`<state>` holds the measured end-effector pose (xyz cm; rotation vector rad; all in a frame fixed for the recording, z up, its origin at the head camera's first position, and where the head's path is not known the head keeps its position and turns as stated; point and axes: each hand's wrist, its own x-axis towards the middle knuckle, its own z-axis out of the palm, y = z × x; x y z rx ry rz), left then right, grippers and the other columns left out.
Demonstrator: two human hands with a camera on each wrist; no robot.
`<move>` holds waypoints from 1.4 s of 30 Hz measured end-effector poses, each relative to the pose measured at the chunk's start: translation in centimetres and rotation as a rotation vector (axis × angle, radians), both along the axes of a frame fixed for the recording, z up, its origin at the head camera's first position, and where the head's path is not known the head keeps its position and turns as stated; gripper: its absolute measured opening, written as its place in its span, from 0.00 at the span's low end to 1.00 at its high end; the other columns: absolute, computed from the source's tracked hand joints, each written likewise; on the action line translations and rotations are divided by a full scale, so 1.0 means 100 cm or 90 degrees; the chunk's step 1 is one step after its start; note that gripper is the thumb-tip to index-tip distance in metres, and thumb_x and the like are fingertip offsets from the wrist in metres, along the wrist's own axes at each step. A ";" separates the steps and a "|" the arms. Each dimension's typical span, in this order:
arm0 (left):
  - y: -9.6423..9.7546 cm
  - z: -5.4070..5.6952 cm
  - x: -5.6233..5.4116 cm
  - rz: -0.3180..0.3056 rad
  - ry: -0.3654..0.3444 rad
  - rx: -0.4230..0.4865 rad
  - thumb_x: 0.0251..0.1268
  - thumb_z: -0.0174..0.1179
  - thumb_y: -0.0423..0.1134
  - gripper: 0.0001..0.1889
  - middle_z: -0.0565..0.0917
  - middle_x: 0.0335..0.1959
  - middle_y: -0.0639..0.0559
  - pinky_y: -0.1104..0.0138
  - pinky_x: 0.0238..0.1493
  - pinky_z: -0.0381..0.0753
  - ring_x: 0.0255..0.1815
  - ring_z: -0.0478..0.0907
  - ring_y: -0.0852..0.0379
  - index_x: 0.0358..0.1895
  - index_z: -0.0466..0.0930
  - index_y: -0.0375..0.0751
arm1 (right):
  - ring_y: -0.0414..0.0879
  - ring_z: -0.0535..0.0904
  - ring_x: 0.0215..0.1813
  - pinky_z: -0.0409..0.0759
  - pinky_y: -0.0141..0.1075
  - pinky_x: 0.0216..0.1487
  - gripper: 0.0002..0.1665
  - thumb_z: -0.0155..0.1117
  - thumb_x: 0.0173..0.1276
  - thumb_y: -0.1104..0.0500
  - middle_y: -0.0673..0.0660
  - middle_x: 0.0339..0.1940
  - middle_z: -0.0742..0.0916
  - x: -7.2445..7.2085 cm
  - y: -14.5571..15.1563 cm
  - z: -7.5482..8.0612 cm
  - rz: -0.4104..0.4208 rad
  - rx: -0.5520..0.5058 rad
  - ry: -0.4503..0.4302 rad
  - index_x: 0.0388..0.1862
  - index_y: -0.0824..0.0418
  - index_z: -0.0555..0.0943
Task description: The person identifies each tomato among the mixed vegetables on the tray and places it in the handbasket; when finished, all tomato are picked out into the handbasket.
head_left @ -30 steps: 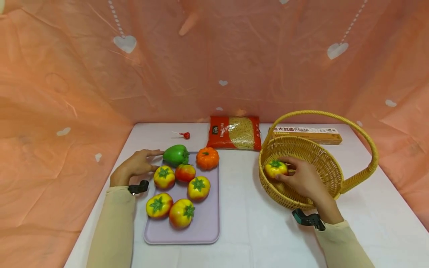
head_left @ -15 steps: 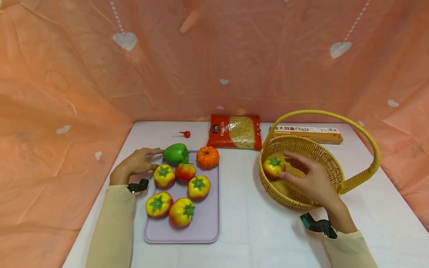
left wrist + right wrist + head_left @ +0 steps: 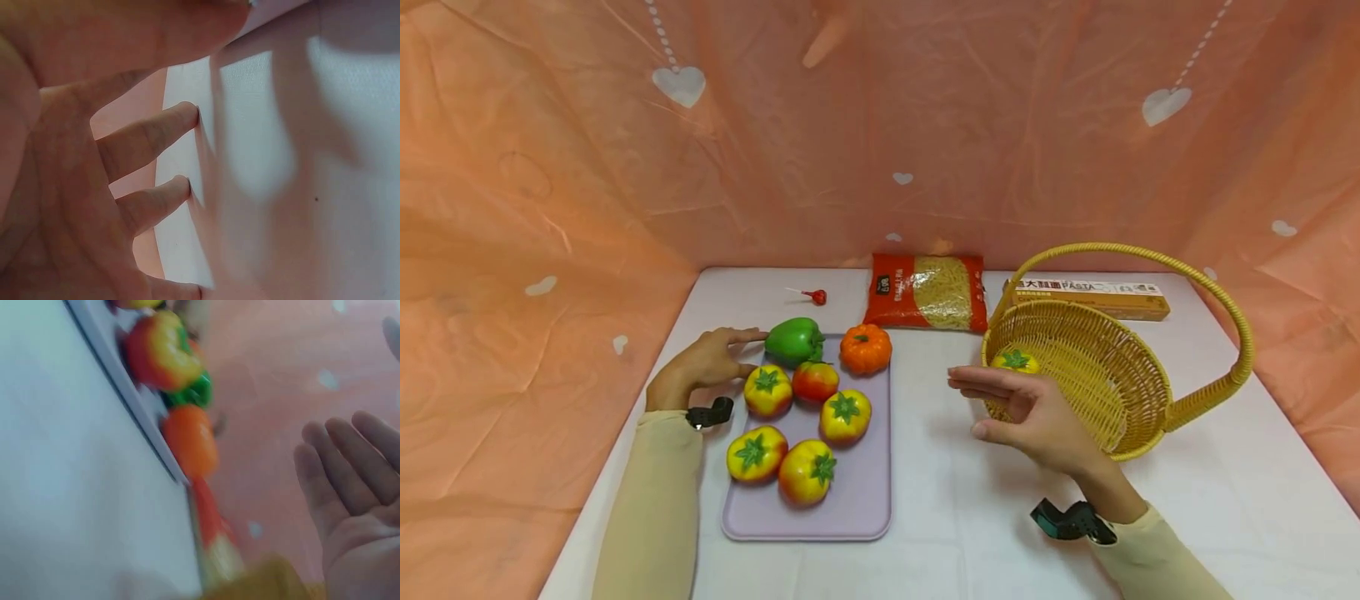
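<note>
While the right hand (image 3: 1033, 417) is held in front of the wicker basket (image 3: 1131, 375) at its 8 o'clock, its fingers are extended, its thumb is set apart, and it grasps nothing. One yellow fruit (image 3: 1015, 360) sits inside the basket near 10 o'clock, partly hidden behind that hand.

The left hand (image 3: 700, 367) is at the 10 o'clock of the lilac tray (image 3: 857, 504), fingers spread and gripping nothing; at least two fingertips rest on the white tabletop (image 3: 925, 467). Its index finger and thumb reach close to the green pepper (image 3: 793, 342) and the nearest yellow-red fruit (image 3: 767, 392); contact cannot be confirmed.

Tray contents, by clock: orange pumpkin (image 3: 866, 349) at 1, redder fruit (image 3: 816, 382) at 12, further yellow-red fruits (image 3: 846, 417) at 2, 6 and 8. Beyond the tray, toward 12, lies a red lollipop (image 3: 817, 297); a pasta bag (image 3: 928, 292) lies at the basket's 10, a pasta box (image 3: 1097, 300) at its 12.
</note>
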<state>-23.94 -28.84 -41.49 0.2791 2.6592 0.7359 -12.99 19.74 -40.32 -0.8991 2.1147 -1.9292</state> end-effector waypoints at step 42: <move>0.001 0.000 -0.002 -0.005 0.011 -0.003 0.70 0.71 0.40 0.37 0.69 0.83 0.29 0.24 0.81 0.55 0.84 0.59 0.21 0.82 0.73 0.45 | 0.44 0.82 0.71 0.77 0.44 0.79 0.29 0.78 0.69 0.61 0.47 0.68 0.89 -0.049 -0.122 -0.055 0.067 0.265 0.092 0.69 0.52 0.86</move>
